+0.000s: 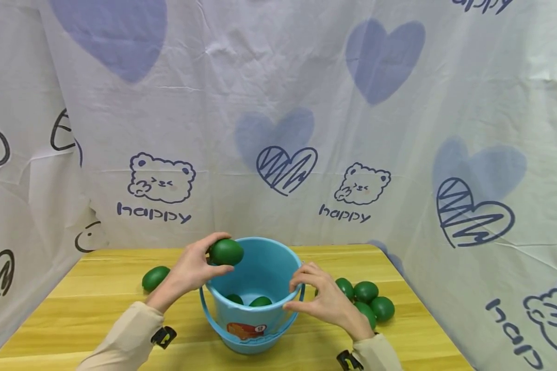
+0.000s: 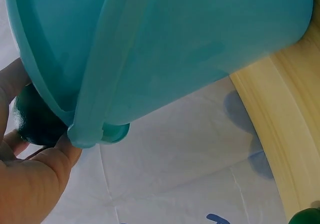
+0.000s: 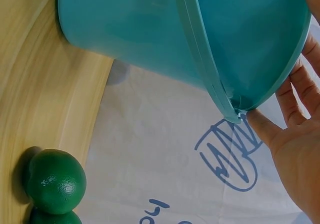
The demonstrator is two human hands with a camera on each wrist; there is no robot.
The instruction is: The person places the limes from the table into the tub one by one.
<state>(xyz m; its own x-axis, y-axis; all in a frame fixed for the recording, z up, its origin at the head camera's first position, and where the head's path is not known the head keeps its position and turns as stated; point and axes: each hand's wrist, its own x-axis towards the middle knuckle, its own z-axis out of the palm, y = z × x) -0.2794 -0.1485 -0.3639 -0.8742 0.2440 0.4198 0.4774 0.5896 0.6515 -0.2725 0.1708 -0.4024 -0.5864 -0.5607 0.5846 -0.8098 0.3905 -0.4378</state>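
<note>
A green fruit point(image 1: 227, 252) is pinched by the left hand point(image 1: 192, 266) at the left edge of the bucket point(image 1: 265, 265); if released early, it may be dropped outside. The right hand point(image 1: 328, 298) is spread at the right edge.

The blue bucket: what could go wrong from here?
The green fruit in the left hand is at the edge of the bucket; released too early, it might fall outside. The right hand touches the other side; a hard push could tip the bucket. The loose fruit near the left wrist might roll if brushed.
</note>
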